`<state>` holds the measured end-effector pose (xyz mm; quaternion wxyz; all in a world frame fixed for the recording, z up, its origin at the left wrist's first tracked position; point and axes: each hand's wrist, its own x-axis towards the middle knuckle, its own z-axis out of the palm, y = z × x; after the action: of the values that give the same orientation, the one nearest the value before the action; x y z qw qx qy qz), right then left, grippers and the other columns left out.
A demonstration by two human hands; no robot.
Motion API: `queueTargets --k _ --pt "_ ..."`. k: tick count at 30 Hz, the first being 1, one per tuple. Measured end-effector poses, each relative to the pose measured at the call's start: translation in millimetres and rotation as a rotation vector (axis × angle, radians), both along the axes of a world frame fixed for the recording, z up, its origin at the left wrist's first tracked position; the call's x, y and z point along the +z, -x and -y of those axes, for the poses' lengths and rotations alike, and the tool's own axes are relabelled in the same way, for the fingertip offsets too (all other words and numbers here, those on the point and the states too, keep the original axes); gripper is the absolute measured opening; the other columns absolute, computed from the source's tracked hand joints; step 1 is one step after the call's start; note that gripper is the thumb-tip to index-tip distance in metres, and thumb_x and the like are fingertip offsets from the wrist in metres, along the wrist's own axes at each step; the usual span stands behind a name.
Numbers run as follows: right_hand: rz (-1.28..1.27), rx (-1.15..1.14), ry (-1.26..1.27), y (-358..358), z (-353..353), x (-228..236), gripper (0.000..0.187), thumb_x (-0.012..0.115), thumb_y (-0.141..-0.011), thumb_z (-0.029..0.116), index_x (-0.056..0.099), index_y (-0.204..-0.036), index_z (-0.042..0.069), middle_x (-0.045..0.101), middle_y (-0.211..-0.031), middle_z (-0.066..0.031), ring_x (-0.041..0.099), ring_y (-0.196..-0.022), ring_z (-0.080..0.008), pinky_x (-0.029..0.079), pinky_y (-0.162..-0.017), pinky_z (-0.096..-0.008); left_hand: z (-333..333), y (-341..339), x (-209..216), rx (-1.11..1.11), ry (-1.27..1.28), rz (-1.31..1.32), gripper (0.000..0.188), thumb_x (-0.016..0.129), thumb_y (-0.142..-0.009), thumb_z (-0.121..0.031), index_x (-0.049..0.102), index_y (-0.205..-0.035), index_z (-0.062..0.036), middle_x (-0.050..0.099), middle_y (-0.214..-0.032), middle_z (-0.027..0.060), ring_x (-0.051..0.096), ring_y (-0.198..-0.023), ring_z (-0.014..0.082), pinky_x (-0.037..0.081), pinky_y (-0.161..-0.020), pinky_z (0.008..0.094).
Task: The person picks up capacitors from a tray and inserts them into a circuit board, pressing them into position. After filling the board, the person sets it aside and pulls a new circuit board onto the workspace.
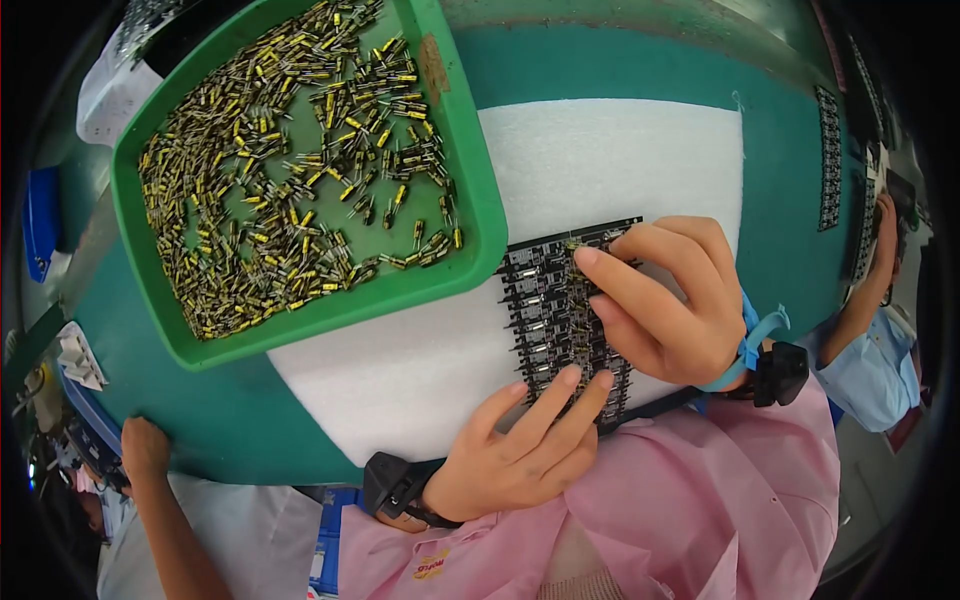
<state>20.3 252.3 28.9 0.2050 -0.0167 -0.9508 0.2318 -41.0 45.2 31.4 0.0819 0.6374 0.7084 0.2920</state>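
Note:
A black circuit board panel [545, 300] lies on a white foam sheet [600, 160] near the bench's front edge. My left hand [520, 450] rests on the panel's near end, fingers pressing it down. My right hand [665, 300] lies over the panel's right side, with its fingertips pinched at a small component near the panel's top edge. A green tray [470, 170] full of small yellow-and-black capacitors [290, 170] sits tilted to the left, its corner overlapping the foam beside the panel.
The bench top [780, 180] is green. More dark panels [828, 160] lie at the far right. Another person's arm [865, 300] reaches in from the right, and a second person's hand [145, 450] rests at the lower left.

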Motion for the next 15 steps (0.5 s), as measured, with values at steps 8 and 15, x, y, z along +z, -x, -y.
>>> queueTargets --k 8,15 --pt "-0.006 0.016 0.017 0.2 -1.5 -2.0 0.032 0.068 -0.072 0.016 0.071 -0.1 0.0 0.059 -0.085 -0.0113 0.051 -0.071 -0.0239 0.044 -0.059 -0.0313 -5.0 3.2 -2.0 -0.002 0.07 0.021 0.013 0.063 -0.08 -0.017 0.051 -0.082 -0.0186 0.065 -0.119 -0.0043 0.052 -0.121 0.0215 0.028 -0.104 0.0429" --pt "0.003 0.018 -0.018 0.0 -1.8 -3.3 0.034 0.069 -0.07 0.018 0.071 -0.099 0.0 0.058 -0.085 -0.0112 0.051 -0.07 -0.0238 0.043 -0.058 -0.0312 -5.5 3.1 -2.3 0.002 0.067 0.029 0.011 0.062 -0.078 -0.017 0.051 -0.079 -0.0192 0.065 -0.119 -0.0045 0.052 -0.12 0.0223 0.028 -0.104 0.042"
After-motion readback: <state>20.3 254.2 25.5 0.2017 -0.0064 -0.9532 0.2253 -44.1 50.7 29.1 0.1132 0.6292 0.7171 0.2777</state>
